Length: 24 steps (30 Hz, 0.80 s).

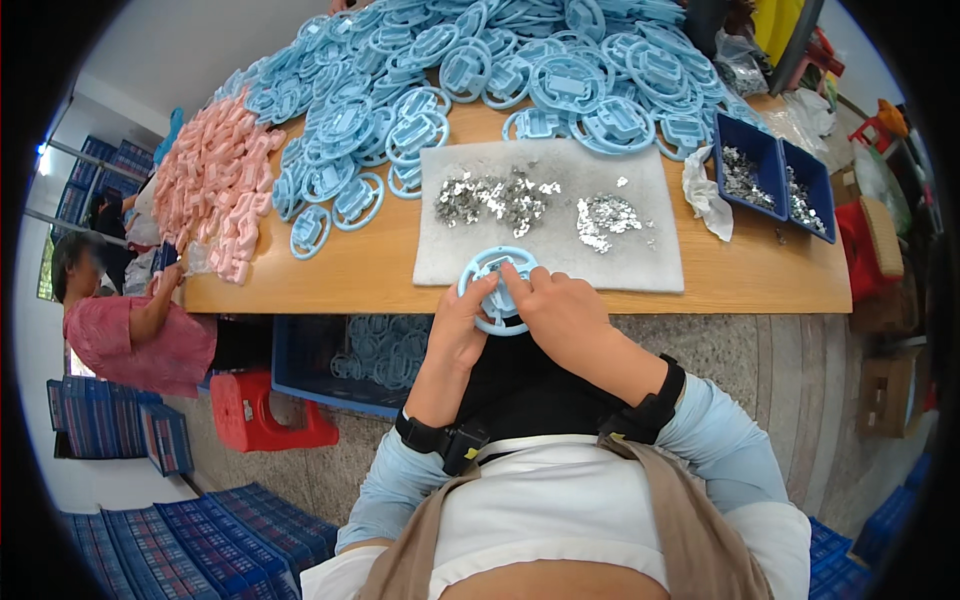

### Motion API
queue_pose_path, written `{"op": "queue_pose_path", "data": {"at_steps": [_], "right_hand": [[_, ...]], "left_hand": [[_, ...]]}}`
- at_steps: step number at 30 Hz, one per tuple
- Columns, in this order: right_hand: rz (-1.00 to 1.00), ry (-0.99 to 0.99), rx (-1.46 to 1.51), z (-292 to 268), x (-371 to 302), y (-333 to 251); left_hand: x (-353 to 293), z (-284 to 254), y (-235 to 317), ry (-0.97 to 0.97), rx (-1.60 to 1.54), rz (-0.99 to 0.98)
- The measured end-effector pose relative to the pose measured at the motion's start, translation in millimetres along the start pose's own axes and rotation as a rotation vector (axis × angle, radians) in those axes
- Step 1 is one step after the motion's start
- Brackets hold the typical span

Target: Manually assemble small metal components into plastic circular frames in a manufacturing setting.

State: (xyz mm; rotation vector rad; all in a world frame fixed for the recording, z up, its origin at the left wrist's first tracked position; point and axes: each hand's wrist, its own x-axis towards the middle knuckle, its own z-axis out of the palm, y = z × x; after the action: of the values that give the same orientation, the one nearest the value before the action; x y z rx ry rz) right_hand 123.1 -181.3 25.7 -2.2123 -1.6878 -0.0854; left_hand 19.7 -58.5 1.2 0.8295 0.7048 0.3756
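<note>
Just off the table's near edge, my left hand (464, 325) grips a light-blue plastic toy steering wheel (497, 327) by its left rim. My right hand (556, 312) is closed against the right side of the same wheel, with a fingertip pressed into its hub. Whether a small part lies under that fingertip cannot be made out. Beyond the wheel, a whitish felt mat (440, 265) carries loose piles of small shiny metal pieces (505, 197) and, to the right, flat silvery pieces (607, 222).
Many blue wheels (350, 120) are heaped across the wooden table (770, 275), with pink plastic parts (215, 170) at left. Blue bins (750, 190) of metal pieces stand right, beside crumpled white paper (706, 195). A person (140, 325) sits left near a red stool (265, 415); a blue crate (300, 365) sits below.
</note>
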Motion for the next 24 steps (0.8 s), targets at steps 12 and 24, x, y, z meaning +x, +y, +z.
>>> {"op": "queue_pose_path", "data": {"at_steps": [12,24], "right_hand": [[0.269,-0.063,1.152,-8.3,-0.4,33.6],[0.152,0.219,0.542,-3.4,24.7,95.7]], "left_hand": [[-16.8,-7.1,15.1,-0.233,0.029,-0.095],[-13.2,2.7,12.3,-0.236,0.275,-0.041]]}}
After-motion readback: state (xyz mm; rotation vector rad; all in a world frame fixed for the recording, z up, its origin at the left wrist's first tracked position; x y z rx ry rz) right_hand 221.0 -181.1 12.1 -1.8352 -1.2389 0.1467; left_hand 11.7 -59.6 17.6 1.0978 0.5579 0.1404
